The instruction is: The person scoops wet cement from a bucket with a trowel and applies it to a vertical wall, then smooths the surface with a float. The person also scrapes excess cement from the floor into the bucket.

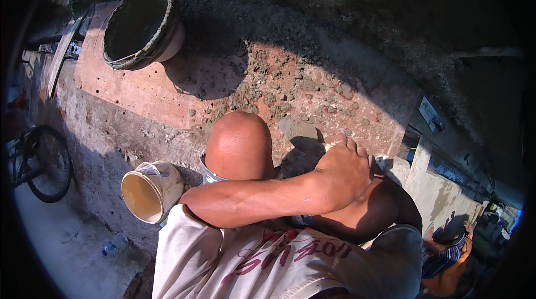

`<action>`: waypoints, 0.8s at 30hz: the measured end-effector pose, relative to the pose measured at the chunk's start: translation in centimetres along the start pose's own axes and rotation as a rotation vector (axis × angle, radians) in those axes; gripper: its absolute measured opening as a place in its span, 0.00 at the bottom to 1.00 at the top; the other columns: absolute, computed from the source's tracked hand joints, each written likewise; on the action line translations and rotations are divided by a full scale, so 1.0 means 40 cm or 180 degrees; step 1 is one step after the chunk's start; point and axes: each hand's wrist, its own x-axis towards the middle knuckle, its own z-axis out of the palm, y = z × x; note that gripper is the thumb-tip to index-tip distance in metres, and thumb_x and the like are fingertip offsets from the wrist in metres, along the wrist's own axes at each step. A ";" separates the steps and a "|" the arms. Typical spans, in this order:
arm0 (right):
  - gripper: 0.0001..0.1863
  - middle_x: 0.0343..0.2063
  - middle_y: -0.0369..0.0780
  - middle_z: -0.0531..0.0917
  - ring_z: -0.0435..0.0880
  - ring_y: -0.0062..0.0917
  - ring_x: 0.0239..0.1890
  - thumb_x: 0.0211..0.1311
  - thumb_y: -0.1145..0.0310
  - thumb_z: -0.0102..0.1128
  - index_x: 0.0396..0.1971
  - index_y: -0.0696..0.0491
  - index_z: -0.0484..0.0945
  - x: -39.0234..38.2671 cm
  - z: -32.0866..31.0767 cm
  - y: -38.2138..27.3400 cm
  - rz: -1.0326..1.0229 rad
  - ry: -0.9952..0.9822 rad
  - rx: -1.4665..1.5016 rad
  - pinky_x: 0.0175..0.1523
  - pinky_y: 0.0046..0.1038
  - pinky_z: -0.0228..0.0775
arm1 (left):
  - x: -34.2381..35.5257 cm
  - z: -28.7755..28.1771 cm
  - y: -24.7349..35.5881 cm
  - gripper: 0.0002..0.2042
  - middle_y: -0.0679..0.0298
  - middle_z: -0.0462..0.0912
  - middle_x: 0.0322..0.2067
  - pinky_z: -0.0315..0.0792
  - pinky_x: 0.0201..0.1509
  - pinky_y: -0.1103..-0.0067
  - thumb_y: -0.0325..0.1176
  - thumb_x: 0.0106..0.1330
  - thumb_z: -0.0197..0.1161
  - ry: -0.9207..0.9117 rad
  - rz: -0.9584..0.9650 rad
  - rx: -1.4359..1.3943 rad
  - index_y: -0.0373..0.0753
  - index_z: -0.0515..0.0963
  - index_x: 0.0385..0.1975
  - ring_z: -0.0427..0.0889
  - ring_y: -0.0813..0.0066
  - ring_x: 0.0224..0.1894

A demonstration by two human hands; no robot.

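Note:
My left forearm crosses in front of my body, and my left hand [347, 171] lies over my bent right leg, near the knee. Its fingers point away, slightly apart, and nothing shows in them. My right hand is not visible; that side is in shadow behind my left arm and leg. My bare left knee [239, 140] rises in the middle. Beyond my left hand a flat grey piece [298, 130], perhaps a trowel blade or mortar, lies on the reddish board [151, 89]; its kind is unclear. Crumbs of mortar [279, 92] are scattered over the board.
A large mortar-caked tub [176, 42] stands at the far left. Closer is a small whitish bucket [170, 182]. A bicycle wheel [49, 164] and plastic bottle [114, 244] are at the left. A wooden plank [60, 59] lies behind. Another person [449, 260] is at the lower right.

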 end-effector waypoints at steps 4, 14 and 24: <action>0.29 0.46 0.47 0.80 0.78 0.39 0.52 0.56 0.68 0.63 0.58 0.60 0.70 -0.032 0.033 -0.060 -0.0292 -0.0172 0.0105 0.58 0.33 0.68 | 0.008 -0.008 0.004 0.22 0.45 0.77 0.49 0.61 0.66 0.54 0.42 0.71 0.46 -0.0211 0.0064 -0.0053 0.31 0.72 0.55 0.77 0.48 0.54; 0.26 0.28 0.39 0.80 0.79 0.24 0.27 0.60 0.61 0.62 0.55 0.59 0.72 0.156 -0.125 0.075 0.0415 0.0953 0.1121 0.32 0.28 0.73 | 0.006 -0.089 -0.043 0.23 0.49 0.79 0.46 0.59 0.67 0.54 0.36 0.63 0.61 -0.0039 -0.0352 -0.0106 0.37 0.71 0.58 0.78 0.51 0.54; 0.27 0.39 0.48 0.83 0.83 0.34 0.39 0.58 0.53 0.59 0.53 0.55 0.76 0.146 0.110 0.093 -0.0498 -0.1576 -0.0158 0.45 0.34 0.73 | -0.110 -0.207 -0.135 0.24 0.50 0.81 0.47 0.67 0.59 0.73 0.41 0.66 0.61 0.2527 -0.1753 -0.1791 0.31 0.73 0.56 0.77 0.66 0.53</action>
